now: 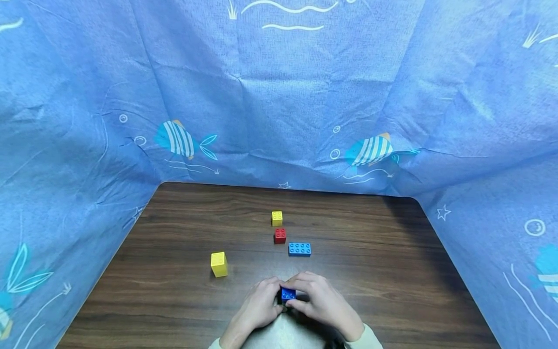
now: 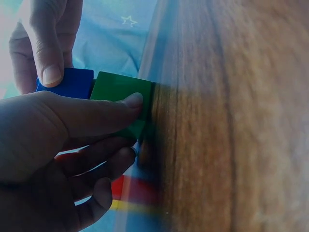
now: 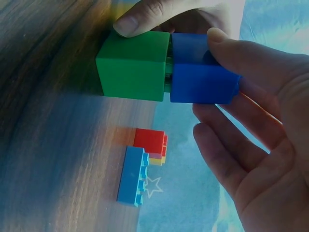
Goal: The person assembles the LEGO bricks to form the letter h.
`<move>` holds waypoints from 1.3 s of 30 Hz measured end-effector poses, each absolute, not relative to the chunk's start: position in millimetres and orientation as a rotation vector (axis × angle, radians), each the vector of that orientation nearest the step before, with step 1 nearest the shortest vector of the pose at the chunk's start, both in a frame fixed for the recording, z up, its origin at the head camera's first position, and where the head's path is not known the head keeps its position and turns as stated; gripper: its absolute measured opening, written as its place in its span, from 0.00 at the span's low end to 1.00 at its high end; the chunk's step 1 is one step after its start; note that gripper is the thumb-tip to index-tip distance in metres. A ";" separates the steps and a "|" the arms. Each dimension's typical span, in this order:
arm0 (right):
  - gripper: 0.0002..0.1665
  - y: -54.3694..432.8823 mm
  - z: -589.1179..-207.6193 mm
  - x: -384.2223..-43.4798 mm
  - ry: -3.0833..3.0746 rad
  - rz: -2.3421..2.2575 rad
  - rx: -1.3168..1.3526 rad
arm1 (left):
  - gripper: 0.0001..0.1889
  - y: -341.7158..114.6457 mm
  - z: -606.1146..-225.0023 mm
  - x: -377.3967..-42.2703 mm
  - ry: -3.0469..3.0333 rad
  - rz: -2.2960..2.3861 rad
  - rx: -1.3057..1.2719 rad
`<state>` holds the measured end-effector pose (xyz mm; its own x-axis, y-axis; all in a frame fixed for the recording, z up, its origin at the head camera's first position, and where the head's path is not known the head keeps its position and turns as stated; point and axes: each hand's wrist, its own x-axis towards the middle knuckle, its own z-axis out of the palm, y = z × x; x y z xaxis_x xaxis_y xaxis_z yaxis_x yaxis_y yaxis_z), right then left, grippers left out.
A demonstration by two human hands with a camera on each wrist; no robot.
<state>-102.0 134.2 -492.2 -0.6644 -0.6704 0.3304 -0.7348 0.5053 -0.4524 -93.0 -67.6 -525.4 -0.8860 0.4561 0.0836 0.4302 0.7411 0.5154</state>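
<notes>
Close to the table's near edge, my right hand pinches a dark blue toy brick between thumb and fingers. Below it stands a green brick on the tabletop, gripped by my left hand with the thumb along one side. In the right wrist view the blue brick lines up over the green one, and a narrow gap between them shows the green studs. From the head view only the blue brick's studded top appears between the hands; the green brick is hidden there.
Past the hands lie a light blue eight-stud brick, a red brick and a small yellow brick. A taller yellow block stands to the left. Blue fish-print cloth surrounds the dark wooden table.
</notes>
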 end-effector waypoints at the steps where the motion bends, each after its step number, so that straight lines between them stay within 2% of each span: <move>1: 0.22 134.4 -492.6 -102.3 -2.617 0.874 1.232 | 0.19 -67.7 -525.6 -93.4 2.885 0.839 0.737; 39: 0.24 135.4 -496.5 -103.2 -2.558 0.946 1.220 | 0.18 -69.3 -527.2 -96.1 2.838 0.947 0.691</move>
